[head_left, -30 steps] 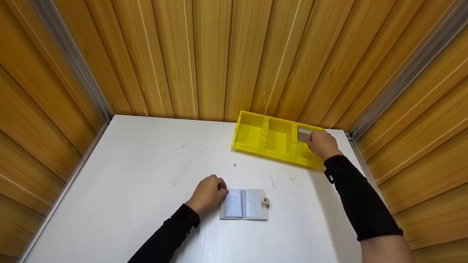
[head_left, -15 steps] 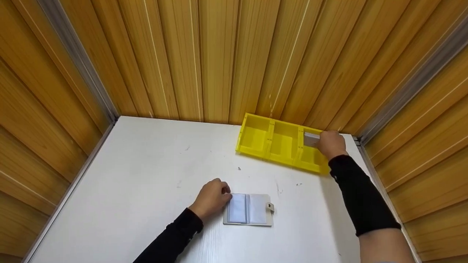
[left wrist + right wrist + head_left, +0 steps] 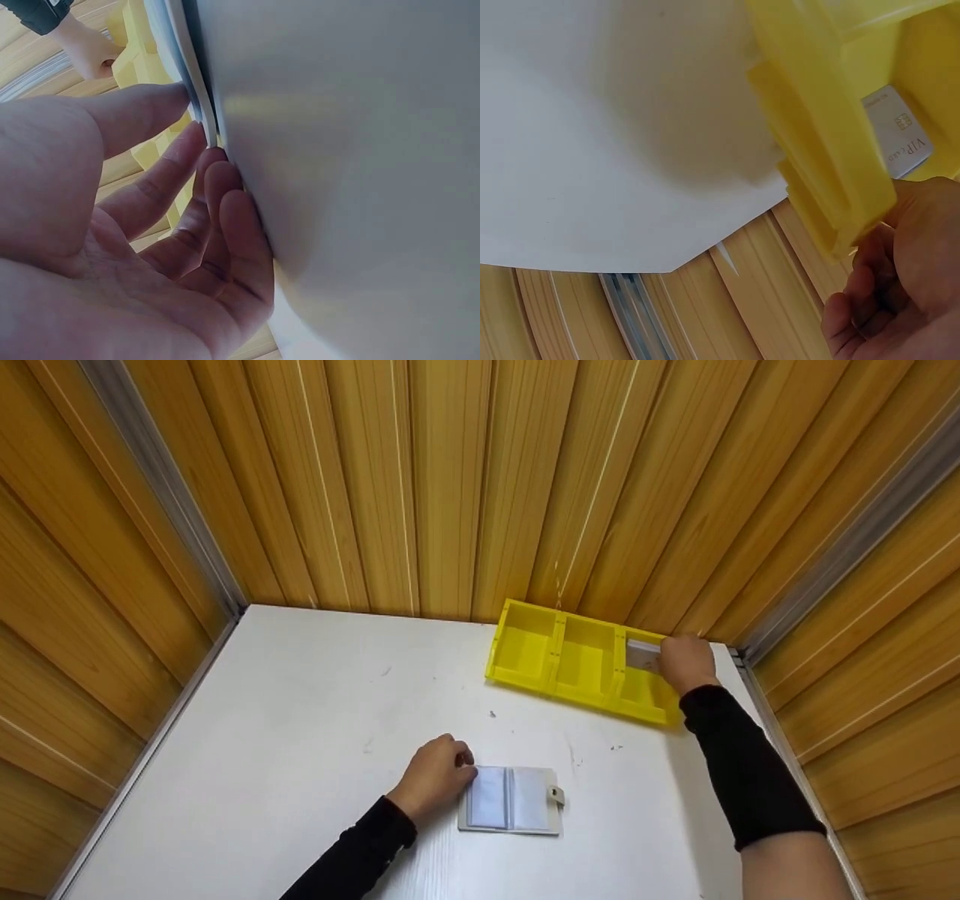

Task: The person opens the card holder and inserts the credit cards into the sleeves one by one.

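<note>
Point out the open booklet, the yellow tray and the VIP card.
Open booklet (image 3: 510,801), head view: its middle fold.
Yellow tray (image 3: 584,669), head view: middle compartment's floor.
VIP card (image 3: 897,135), right wrist view: its printed face.

card (image 3: 898,133): partly behind tray wall (image 3: 829,105) | small print (image 3: 876,100): unreadable | left sleeve (image 3: 351,847): cut by head view's bottom edge
</note>
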`<state>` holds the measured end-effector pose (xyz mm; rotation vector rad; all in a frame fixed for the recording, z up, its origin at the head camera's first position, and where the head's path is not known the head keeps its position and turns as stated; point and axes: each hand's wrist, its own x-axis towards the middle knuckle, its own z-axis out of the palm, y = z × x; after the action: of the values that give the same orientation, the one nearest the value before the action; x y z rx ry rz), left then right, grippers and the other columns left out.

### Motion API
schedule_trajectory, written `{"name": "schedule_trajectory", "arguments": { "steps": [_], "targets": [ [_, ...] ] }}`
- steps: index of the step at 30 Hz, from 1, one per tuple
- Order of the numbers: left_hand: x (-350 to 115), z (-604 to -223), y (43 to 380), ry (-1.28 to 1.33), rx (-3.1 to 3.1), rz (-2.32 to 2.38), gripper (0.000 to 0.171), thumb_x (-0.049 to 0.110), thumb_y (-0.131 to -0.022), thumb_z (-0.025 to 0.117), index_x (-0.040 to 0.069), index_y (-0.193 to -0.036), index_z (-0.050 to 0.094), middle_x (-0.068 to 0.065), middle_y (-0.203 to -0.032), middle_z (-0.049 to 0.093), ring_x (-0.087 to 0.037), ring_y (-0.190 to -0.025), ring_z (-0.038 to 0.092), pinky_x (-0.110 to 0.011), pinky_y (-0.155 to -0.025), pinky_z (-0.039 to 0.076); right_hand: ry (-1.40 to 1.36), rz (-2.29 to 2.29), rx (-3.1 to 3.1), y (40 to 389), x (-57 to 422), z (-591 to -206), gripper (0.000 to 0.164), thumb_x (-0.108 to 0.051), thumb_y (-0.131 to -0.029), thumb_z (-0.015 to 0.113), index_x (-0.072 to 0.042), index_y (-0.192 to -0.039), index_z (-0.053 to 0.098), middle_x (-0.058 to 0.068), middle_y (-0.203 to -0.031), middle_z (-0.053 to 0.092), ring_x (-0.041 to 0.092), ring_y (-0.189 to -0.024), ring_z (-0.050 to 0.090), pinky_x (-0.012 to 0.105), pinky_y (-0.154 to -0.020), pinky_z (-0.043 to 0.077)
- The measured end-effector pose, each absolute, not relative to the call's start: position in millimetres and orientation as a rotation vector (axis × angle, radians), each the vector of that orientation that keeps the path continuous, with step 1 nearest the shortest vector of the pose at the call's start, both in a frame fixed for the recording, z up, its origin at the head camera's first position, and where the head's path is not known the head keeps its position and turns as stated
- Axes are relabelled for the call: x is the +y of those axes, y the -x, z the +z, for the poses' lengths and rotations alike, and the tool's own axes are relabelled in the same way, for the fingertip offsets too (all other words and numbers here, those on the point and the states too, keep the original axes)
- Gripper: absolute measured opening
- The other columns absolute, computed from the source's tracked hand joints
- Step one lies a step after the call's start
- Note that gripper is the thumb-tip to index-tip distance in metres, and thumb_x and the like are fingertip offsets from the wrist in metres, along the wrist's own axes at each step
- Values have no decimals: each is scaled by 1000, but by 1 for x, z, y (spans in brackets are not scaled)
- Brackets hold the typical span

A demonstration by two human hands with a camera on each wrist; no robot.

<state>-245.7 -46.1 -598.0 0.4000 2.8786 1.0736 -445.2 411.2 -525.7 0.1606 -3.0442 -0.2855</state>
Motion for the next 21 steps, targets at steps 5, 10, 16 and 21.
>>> {"name": "schedule_trajectory", "arguments": {
  "steps": [5, 10, 16, 21],
  "targets": [
    [-45, -599, 246, -381, 2865, 1080, 9, 22, -86, 71, 14, -90, 72, 1, -83, 59, -12, -76, 51, -27, -69, 43, -184, -300, -3008, 449, 414, -531, 20, -12, -91, 66, 6, -93, 74, 18, -75, 68, 34, -71, 62, 53, -71, 53],
    [-45, -601, 245, -414, 2888, 1065, 9, 24, -87, 71, 15, -90, 72, 1, -84, 60, -11, -76, 50, -26, -70, 42, -214, -346, -2955, 450, 415, -533, 16, -8, -88, 68, 6, -94, 74, 20, -77, 69, 37, -73, 63, 56, -74, 53],
    [-45, -600, 245, -426, 2900, 1063, 9, 24, -86, 72, 15, -89, 72, 1, -84, 61, -10, -76, 50, -26, -69, 42, -221, -394, -2979, 450, 415, -532, 17, -7, -86, 71, 7, -97, 74, 20, -78, 69, 36, -74, 63, 57, -77, 53],
    [-46, -600, 246, -423, 2910, 1062, 8, 23, -86, 72, 15, -88, 72, 1, -83, 61, -11, -75, 51, -26, -69, 43, -249, -385, -2972, 451, 416, -531, 14, -6, -87, 70, 7, -93, 74, 20, -76, 70, 35, -71, 64, 56, -74, 54]
  ]
}}
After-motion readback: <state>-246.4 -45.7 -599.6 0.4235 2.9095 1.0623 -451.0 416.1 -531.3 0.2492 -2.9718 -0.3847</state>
